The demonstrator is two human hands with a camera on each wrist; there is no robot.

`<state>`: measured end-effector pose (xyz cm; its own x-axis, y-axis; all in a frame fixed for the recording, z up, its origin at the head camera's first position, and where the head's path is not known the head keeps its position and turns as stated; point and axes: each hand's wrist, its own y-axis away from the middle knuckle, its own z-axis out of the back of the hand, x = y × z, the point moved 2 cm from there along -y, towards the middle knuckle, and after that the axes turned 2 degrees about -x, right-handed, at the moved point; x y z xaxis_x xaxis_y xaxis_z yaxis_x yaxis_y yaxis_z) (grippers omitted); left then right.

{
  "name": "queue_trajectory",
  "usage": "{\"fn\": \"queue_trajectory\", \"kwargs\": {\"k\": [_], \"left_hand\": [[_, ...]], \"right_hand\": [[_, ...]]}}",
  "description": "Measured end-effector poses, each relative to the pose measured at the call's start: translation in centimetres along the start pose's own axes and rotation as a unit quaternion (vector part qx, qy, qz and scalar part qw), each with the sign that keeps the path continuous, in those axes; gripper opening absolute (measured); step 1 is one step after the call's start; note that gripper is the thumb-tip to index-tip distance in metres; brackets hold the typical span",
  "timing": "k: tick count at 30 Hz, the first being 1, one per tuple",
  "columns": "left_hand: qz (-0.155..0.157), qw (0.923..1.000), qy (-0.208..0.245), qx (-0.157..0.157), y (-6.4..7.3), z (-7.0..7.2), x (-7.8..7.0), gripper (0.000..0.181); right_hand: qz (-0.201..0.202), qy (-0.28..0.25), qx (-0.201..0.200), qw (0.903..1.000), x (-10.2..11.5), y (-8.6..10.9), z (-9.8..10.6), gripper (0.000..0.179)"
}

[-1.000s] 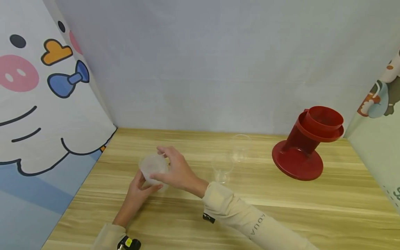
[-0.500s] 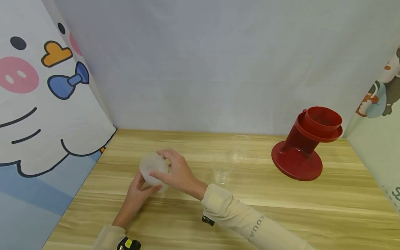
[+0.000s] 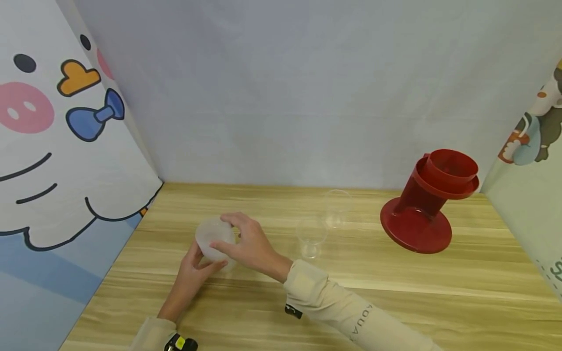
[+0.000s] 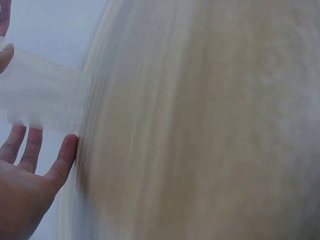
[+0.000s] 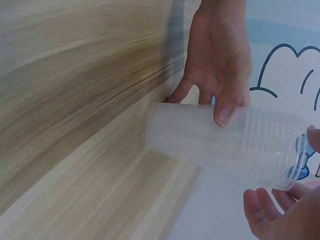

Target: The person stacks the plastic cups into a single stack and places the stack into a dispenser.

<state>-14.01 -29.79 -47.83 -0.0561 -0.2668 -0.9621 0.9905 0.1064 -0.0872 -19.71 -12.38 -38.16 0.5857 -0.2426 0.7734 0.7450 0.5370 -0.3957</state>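
Two hands share one stack of translucent plastic cups [image 5: 200, 132], which stands mouth up toward the left of the wooden table [image 3: 483, 282]. The left hand [image 3: 193, 268] grasps the stack's side low down, thumb against the wall; the right hand [image 3: 250, 243] holds it at the rims between thumb and fingers. Whether the base touches the wood or sits just above it is hard to tell. To the right stand a nearer clear cup [image 3: 310, 239] and a farther clear cup [image 3: 338, 207], with a red stand [image 3: 417, 229] beyond them. The likeliest trouble is in the nested rims: they sit so close that an upward tug could bring several cups along. Squeezing hard might buckle thin walls, and a careless right forearm could topple the nearer cup.
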Motion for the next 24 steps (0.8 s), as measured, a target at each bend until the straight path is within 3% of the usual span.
{"fn": "queue_trajectory", "kwargs": {"k": [8,24], "left_hand": [[0.007,0.9999,0.007,-0.002,0.0,0.0,0.0,0.081],[0.004,1.0000,-0.003,-0.008,0.0,-0.1,-0.1,0.084]], "right_hand": [[-0.018,-0.005,0.007,0.9998,0.4,0.2,1.3,0.055],[0.055,0.031,-0.023,0.9978,1.6,1.6,5.0,0.054]]}}
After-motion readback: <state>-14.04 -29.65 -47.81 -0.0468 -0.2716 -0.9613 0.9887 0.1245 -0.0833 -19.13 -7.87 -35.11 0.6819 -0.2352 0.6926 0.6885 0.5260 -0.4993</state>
